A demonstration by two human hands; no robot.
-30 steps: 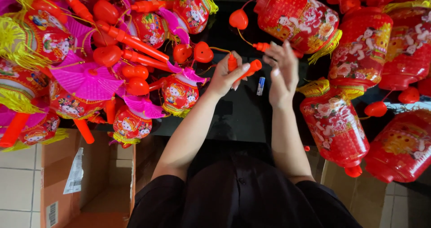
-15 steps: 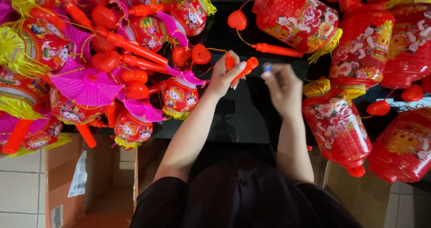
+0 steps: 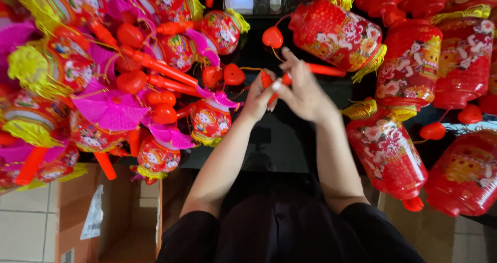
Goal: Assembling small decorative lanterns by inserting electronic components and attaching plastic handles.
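At lower left of the head view, an open brown cardboard box (image 3: 111, 216) carries a white rectangular label (image 3: 94, 214) on its flap. Above the dark table (image 3: 282, 139), the left hand (image 3: 260, 97) and right hand (image 3: 305, 89) meet, fingers closed around a glossy orange plastic handle (image 3: 269, 84); its long axis runs roughly up and down the picture, tilted slightly. Round paper lanterns (image 3: 209, 120) with yellow tassels pile left; cylindrical red lanterns (image 3: 388, 154) lie right.
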